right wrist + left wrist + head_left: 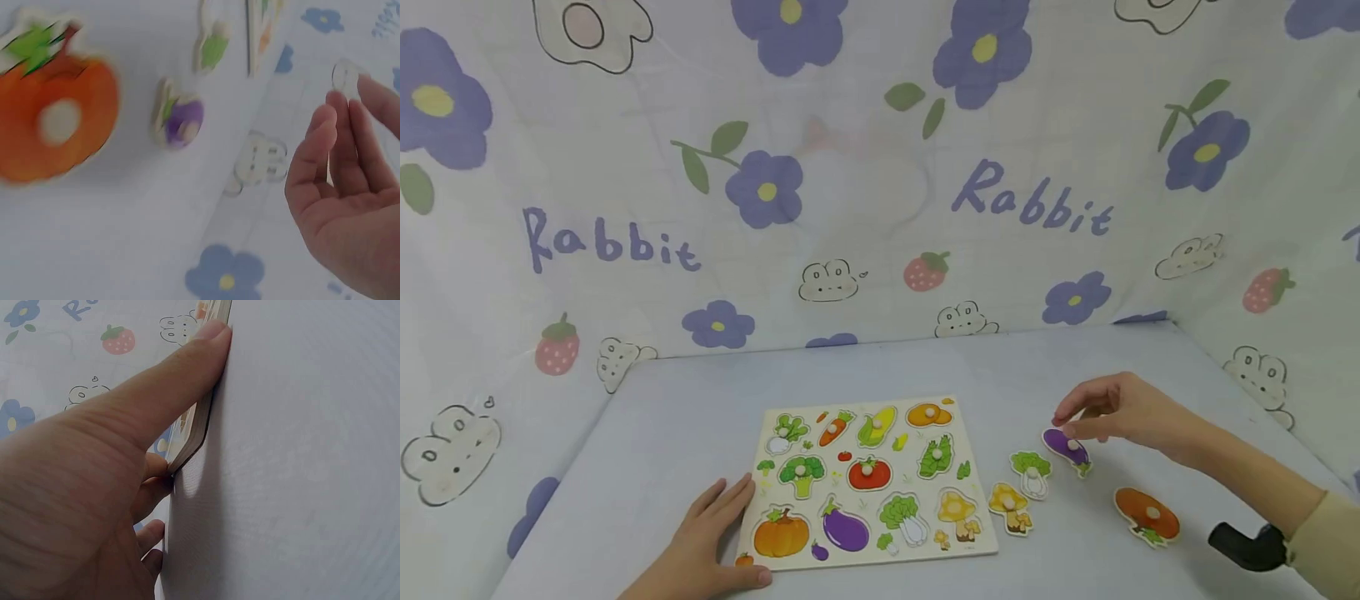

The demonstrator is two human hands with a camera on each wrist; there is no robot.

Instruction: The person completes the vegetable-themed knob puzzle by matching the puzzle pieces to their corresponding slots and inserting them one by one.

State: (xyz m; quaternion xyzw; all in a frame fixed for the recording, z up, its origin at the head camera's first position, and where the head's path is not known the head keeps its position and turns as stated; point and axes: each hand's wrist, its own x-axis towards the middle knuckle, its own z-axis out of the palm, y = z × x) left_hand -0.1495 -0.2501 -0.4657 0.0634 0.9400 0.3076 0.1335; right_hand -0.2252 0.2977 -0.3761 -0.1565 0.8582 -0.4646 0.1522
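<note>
A flat wooden vegetable puzzle board [865, 500] lies on the table. My left hand [703, 537] rests at its near-left corner, thumb against the near edge and fingers along the left side. In the left wrist view, the thumb [187, 375] presses on the board's edge. My right hand [1116, 408] hovers just above the purple eggplant piece [1063, 450]. The right wrist view shows that eggplant piece [184, 122] apart from the loosely bent fingers, which hold nothing. A bok choy piece [1032, 475], a mushroom piece [1011, 508] and a pumpkin piece [1146, 514] lie nearby.
Several knobbed pieces, such as the tomato [870, 473] and broccoli [802, 477], sit in the board. Its front row shows printed pictures without knobs. A black curved object [1247, 546] is by the right wrist. A patterned curtain [865, 183] hangs behind the table.
</note>
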